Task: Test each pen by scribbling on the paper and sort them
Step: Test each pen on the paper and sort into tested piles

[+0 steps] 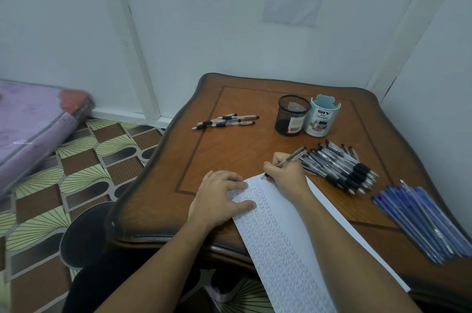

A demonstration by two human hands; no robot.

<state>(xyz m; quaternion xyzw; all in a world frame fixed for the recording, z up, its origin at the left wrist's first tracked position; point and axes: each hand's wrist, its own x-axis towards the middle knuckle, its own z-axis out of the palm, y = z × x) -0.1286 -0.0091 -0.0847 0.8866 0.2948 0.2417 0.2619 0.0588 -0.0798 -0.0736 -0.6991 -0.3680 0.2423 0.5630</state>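
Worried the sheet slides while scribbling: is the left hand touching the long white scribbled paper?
Touching. The head view shows the left hand, fingers flat, on the long white scribbled paper at its left edge.

The right hand (286, 174) holds a pen (291, 158) tip-down on the paper (288, 236) while the left hand (219, 197) presses the sheet flat.

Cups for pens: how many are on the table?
2. A black mesh cup stands near the far edge of the table. A light blue cup labelled DIY stands close beside it, on its right. No pens stick out of either.
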